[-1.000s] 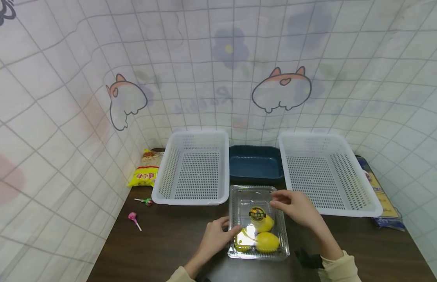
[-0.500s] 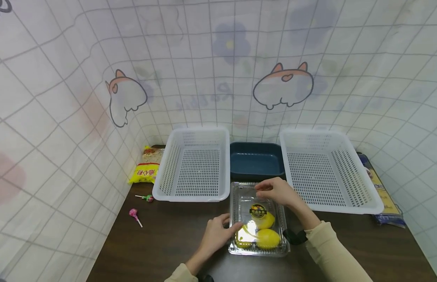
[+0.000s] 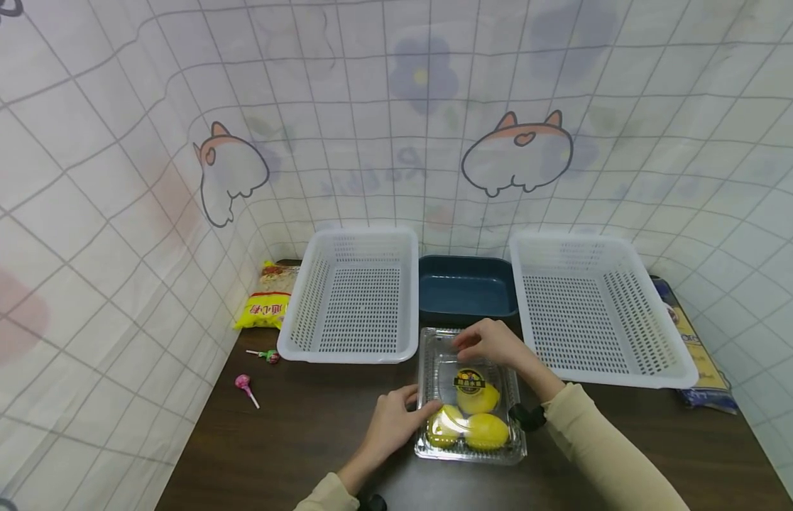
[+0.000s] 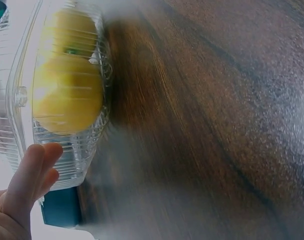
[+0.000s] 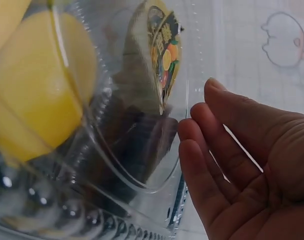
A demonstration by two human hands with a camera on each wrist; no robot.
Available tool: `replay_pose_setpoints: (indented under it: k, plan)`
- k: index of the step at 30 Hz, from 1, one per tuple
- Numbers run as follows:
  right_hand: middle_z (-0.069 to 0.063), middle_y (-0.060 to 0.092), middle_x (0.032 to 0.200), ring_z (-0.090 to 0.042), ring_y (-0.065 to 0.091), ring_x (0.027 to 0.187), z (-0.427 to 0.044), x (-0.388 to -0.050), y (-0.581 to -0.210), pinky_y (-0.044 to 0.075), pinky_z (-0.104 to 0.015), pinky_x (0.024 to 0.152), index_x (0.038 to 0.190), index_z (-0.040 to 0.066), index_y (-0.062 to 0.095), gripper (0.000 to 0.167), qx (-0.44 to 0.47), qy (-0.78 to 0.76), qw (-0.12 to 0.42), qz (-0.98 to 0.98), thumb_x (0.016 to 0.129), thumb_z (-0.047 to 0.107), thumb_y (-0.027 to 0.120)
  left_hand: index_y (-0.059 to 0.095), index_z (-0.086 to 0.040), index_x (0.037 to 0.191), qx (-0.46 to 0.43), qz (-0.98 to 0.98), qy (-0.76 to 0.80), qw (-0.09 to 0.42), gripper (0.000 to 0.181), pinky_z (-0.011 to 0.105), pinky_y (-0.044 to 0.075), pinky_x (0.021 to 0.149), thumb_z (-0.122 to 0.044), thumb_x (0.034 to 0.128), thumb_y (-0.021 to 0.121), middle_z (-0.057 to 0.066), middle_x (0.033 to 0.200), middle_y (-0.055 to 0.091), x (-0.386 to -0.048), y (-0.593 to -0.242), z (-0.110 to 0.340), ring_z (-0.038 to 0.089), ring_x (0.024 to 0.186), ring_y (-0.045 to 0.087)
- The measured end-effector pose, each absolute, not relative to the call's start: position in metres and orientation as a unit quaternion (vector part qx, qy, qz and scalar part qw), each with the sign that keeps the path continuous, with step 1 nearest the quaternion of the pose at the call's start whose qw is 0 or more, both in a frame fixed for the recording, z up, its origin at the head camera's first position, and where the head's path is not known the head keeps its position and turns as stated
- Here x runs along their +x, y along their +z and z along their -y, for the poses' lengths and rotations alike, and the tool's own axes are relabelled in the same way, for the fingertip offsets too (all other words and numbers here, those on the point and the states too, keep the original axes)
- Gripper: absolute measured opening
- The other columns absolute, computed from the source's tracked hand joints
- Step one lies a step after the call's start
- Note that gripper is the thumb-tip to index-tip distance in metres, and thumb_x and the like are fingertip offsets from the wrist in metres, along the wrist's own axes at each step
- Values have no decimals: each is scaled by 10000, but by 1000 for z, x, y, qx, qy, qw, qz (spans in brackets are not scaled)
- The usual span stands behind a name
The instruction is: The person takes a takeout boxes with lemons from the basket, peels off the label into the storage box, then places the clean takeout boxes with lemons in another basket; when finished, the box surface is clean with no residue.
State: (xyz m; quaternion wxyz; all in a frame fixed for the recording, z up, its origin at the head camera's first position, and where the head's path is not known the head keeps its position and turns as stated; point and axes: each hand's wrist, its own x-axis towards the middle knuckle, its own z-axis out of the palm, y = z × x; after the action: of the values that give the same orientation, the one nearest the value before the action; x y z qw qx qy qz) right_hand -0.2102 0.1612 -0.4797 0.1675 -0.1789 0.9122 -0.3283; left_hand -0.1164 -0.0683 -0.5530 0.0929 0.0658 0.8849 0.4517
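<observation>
A clear plastic clamshell box point(image 3: 438, 353) lies on the table with its lid down. Three yellow lemons point(image 3: 487, 431) show through it, and a black and gold sticker point(image 3: 469, 381) is on the lid. My left hand point(image 3: 391, 424) rests against the box's left side, thumb over the lid's edge; in the left wrist view its fingers point(image 4: 29, 175) lie extended along the side wall. Over the far part of the lid is my right hand point(image 3: 492, 343), fingers loosely bent and holding nothing. Whether its fingertips point(image 5: 189, 150) touch the lid I cannot tell.
White perforated baskets stand at left point(image 3: 348, 357) and right point(image 3: 610, 380), with a dark blue dish point(image 3: 466, 316) between them. A yellow food bag point(image 3: 265, 305) and two lollipops point(image 3: 243, 382) lie on the left. A blue and yellow packet point(image 3: 703, 362) is at the right.
My right hand has moved left from the box's far right edge to over the far part of the lid. The left hand and the box stay in place.
</observation>
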Motion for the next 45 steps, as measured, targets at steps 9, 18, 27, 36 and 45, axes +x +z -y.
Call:
replay_pose_setpoints:
  k: [9,18,27,36,45]
  plan:
    - [-23,770,1077,-159,695,945,-150,-207,-484,592,-350,808,1101,158,769,249,-168,-286,179,-926,854,128,764,665,-72,1268,67,-884,454,88,703,408,591,854,-643,859,640,86,1141,758,-113,-553,69,205,1046,737]
    - [-57,761,1057,-140,668,895,-145,-204,-480,589,-345,779,1063,142,777,251,-154,-281,184,-929,818,94,791,664,-77,1268,66,-888,447,86,698,397,597,814,-644,862,636,81,1140,761,-115,-550,68,193,996,749]
    - [-15,745,955,-93,617,812,-146,-202,-481,561,-291,736,953,178,782,208,-181,-271,173,-929,786,57,811,668,-83,1262,64,-888,447,81,705,372,597,806,-659,857,630,77,1145,760,-114,-552,68,166,982,748]
    - [5,749,883,-78,647,785,-145,-202,-479,569,-259,692,932,132,777,178,-213,-247,166,-931,781,45,811,651,-81,1292,58,-890,445,83,742,377,598,815,-676,850,623,70,1139,761,-115,-551,68,182,995,752]
    - [24,744,823,-58,629,724,-144,-201,-480,542,-228,627,887,126,779,123,-230,-225,171,-931,795,47,800,647,-73,1298,53,-891,442,91,764,373,600,802,-688,846,617,75,1145,761,-114,-553,68,155,973,750]
